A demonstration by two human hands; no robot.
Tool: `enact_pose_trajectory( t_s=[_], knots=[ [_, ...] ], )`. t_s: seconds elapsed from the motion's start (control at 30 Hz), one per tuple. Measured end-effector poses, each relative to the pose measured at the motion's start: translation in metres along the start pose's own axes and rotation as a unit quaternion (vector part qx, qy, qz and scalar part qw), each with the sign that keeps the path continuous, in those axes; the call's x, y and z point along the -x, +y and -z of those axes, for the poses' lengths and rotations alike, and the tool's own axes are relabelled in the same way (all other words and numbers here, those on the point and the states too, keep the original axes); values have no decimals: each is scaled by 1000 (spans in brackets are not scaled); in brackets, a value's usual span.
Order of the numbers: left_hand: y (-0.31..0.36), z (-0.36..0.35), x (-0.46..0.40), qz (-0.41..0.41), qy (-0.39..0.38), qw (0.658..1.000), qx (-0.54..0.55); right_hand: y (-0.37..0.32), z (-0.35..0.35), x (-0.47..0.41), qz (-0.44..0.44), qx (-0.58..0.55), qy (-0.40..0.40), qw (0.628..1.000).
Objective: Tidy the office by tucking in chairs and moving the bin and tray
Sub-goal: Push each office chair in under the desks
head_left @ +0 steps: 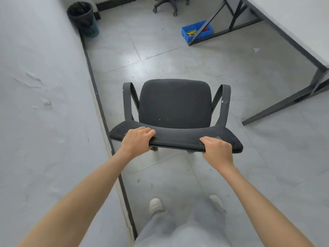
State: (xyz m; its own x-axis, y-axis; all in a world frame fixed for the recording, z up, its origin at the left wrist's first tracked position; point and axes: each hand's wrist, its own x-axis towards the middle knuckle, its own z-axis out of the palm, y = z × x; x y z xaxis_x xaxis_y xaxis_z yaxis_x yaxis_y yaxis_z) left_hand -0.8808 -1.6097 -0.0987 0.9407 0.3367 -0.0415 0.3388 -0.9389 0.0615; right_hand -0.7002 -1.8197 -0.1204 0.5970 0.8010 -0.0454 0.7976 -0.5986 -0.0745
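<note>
My left hand (136, 139) and right hand (218, 151) are both closed over the top edge of the black mesh-backed office chair (175, 104), fingers curled over its front. The chair stands on grey floor tiles (160, 50) between two desks. Ahead, the black-lined mesh bin (83, 18) sits by the left desk; the blue plastic tray (191, 32) lies under the right desk's frame.

Two chairs: one black armchair (175, 104) close by, one wheeled base (166, 4) at the far edge. Two desks (35, 86) (292, 20), one bin (83, 17), one blue tray (196, 32). Two hands (137, 139) (218, 151), two shoes (155, 205) (216, 199).
</note>
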Motion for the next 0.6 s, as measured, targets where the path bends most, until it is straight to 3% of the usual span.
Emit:
enact_pose_trajectory(
  t_s=[0.23,0.6],
  knots=[
    [-100,6,-49,-74,4,997,3,-71,1,-53,-73,-14,28,997],
    [-240,18,-184,-119,-13,993,10,-150,5,-185,-137,-26,65,988]
  ],
)
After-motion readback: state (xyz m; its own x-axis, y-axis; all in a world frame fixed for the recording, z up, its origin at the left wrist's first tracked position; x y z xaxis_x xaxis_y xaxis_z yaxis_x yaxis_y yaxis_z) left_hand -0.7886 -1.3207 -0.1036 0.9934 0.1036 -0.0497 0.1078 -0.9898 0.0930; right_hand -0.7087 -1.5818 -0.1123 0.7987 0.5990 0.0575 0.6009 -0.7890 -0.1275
